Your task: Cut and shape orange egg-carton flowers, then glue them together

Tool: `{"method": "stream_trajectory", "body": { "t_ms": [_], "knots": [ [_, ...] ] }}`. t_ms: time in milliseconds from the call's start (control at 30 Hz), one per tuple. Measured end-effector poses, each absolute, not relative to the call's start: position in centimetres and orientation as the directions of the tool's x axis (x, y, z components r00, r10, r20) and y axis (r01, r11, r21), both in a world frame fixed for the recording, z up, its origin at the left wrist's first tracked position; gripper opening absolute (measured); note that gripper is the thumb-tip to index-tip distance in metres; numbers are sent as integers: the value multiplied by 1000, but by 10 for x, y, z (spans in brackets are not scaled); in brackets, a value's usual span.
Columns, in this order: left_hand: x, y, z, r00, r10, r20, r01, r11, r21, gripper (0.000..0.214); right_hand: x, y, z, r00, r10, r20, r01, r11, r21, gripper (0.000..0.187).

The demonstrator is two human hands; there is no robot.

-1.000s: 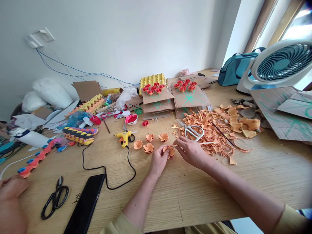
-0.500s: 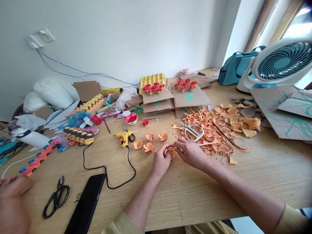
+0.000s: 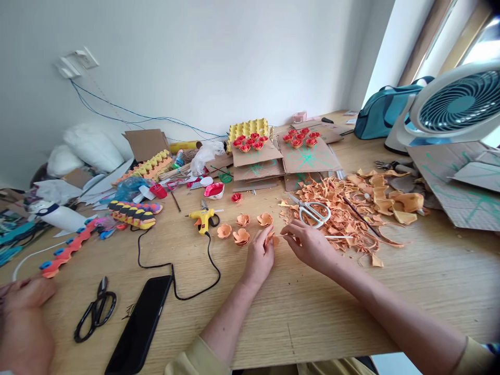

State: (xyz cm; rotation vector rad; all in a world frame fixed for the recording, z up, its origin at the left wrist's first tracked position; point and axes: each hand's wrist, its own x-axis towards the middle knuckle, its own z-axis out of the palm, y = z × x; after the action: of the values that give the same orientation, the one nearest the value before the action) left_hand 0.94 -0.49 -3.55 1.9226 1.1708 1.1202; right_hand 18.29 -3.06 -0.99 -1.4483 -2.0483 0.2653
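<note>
My left hand (image 3: 259, 259) is closed around a small orange egg-carton flower (image 3: 270, 239) held just above the wooden table (image 3: 312, 307). My right hand (image 3: 308, 245) pinches a thin wooden stick (image 3: 332, 237) whose tip meets the flower. Three finished orange flowers (image 3: 241, 235) lie just beyond my left hand. A yellow glue gun (image 3: 203, 219) rests to their left, its black cord trailing toward me. White-handled scissors (image 3: 312, 212) lie on a heap of orange carton scraps (image 3: 351, 208) behind my right hand.
Cardboard sheets carry red flowers (image 3: 250, 143) at the back. A black phone (image 3: 138, 325) and black scissors (image 3: 96, 312) lie front left. Another person's hand (image 3: 19, 328) rests at the left edge. A fan (image 3: 453, 104) and teal bag (image 3: 386, 107) stand at right.
Both hands stay on the flower and stick, with the left fingers turning the flower slightly. The view has shifted a little to the right.
</note>
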Motion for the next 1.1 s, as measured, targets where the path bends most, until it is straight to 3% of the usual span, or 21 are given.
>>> {"method": "stream_trajectory", "body": {
  "t_ms": [267, 633, 800, 933, 1100],
  "knots": [
    [15, -11, -37, 264, 900, 346, 304, -418, 856, 53, 176, -35, -9, -202, 926, 319, 822, 338, -459, 22],
    [22, -16, -30, 208, 953, 220, 245, -269, 932, 34, 174, -35, -4, -233, 919, 319, 863, 346, -368, 23],
    [20, -14, -33, 185, 960, 211, 274, -257, 927, 17, 174, -35, -5, -243, 912, 330, 854, 363, -373, 24],
    [18, -12, -32, 214, 954, 209, 275, -264, 924, 16, 176, -34, -8, -256, 906, 337, 849, 377, -370, 24],
    [18, -13, -28, 213, 960, 182, 214, -228, 950, 8, 177, -35, -5, -310, 877, 368, 876, 414, -247, 25]
  ]
}}
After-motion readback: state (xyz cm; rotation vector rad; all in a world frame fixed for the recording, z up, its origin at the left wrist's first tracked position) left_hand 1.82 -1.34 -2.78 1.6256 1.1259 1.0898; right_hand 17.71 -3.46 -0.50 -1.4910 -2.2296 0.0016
